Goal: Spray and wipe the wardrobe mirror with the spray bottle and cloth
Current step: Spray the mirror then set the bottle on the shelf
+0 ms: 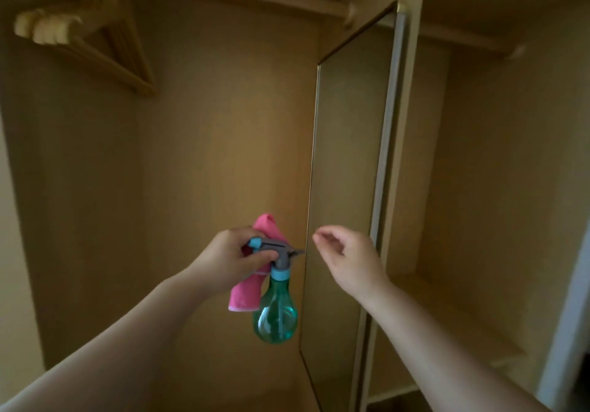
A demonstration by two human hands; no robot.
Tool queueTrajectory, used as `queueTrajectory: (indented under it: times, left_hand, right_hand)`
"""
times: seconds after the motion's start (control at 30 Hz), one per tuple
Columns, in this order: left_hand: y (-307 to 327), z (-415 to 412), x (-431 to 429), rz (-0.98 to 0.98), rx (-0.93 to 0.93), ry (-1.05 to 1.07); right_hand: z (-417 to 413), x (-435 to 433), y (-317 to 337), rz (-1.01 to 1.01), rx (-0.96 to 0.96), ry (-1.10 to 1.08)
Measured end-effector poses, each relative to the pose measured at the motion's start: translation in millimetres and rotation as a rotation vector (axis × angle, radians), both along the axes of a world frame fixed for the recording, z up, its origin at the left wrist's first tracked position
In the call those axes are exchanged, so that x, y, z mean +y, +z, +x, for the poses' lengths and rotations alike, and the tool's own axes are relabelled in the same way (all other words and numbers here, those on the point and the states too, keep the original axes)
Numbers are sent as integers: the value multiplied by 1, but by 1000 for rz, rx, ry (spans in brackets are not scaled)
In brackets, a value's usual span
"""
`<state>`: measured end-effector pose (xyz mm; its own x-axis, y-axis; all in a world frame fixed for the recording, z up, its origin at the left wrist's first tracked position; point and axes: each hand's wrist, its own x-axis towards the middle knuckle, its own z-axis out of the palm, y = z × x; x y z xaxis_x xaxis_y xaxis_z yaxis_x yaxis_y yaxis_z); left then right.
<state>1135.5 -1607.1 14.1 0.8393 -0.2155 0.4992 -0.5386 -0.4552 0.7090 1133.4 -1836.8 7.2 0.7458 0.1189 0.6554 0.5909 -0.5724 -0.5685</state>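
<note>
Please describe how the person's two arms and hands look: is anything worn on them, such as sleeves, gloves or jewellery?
Both forearms are bare up to the picture's lower edge; no sleeves show. The left hand and the right hand wear no gloves. No rings, watch or bracelet can be seen on the visible fingers or wrists, and no markings show, though the picture is slightly blurred.
</note>
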Motion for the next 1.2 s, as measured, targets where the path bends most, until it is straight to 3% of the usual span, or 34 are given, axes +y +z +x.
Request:
queueTrajectory:
  times: [0.17, 0.27, 0.47, 0.77, 0.93, 1.2]
  left_hand:
    - [9, 2, -31, 7, -23, 17]
    - [11, 4, -43, 60, -48, 74]
    - [7, -1, -48, 10, 0, 97]
    - [16, -2, -19, 111, -60, 130]
    - [19, -7, -12, 55, -21, 71]
    - [20, -13, -22, 130, -12, 39]
  right_hand:
    - [6, -61, 11, 35, -288, -326]
    - [20, -80, 12, 39, -151, -380]
    - [53, -84, 11, 27, 230, -241]
    - [52, -74, 6, 93, 261, -338]
    - [27, -74, 6, 81, 264, -400]
    - [-27, -89, 1, 70, 213, -498]
